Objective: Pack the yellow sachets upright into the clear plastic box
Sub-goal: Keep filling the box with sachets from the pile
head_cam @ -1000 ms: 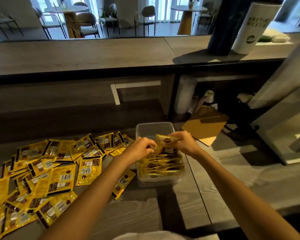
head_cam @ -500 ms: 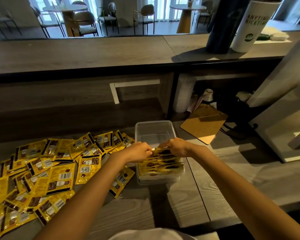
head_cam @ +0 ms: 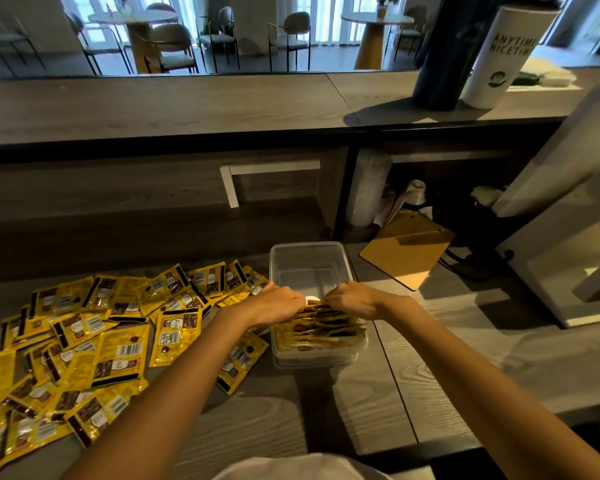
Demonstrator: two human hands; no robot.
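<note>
Standing on edge in the near half of the box (head_cam: 307,268), the packed sachets (head_cam: 321,332) form one row running front to back, their top edges level with the rim. The far half of the box holds nothing but bare clear plastic.

Both hands work at the far end of the row. The left hand (head_cam: 278,304) and right hand (head_cam: 352,301) have their fingers curled down and pinch the end sachet (head_cam: 314,301) by its top corners, one hand at each side. The fingertips are hidden behind the knuckles.

The box sits on a grey wood-grain counter (head_cam: 361,410). Loose sachets (head_cam: 118,323) lie flat and overlapping in a wide spread to the left. The nearest of them touch the box's left wall and pass under the left forearm. Their visible faces carry barcodes, dark end bands and brown-and-white label panels. The print is too small to read.

A brown clipboard (head_cam: 407,252) lies just beyond the box to the right. A sleeve of clear cups (head_cam: 366,188) stands in the recess behind it.

On the raised ledge (head_cam: 153,109), a white cup (head_cam: 503,57) reads "ANYTIM" over "NICETIM", the last letters curving out of view, with a green logo beneath. A dark cylinder (head_cam: 444,53) stands touching its left side.

A white screen housing (head_cam: 568,220) occupies the right edge.
</note>
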